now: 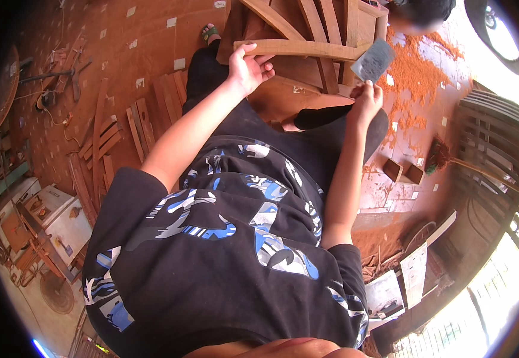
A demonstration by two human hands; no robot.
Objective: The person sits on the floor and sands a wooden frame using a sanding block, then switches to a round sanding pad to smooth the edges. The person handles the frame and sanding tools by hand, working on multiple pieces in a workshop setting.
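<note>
A curved wooden slat (pixel 301 48) spans the space in front of me, across other slats of a wooden frame. At its left end my left hand (pixel 247 73) grips it, thumb along the slat and the other fingers partly curled below. My right hand (pixel 367 98) pinches a thin grey rectangular sheet (pixel 373 61) by its near edge. This sheet overlaps the slat's right end. Whether it is a metal scraper or an abrasive sheet, I cannot tell.
Wood shavings (pixel 417 77) cover the floor at the right. Loose boards (pixel 140 122) lie to my left. Two small wooden blocks (pixel 402 172) and a broom (pixel 441 156) are at the right, before a slatted wooden bench (pixel 495 137). Another person's head (pixel 423 12) shows at the top.
</note>
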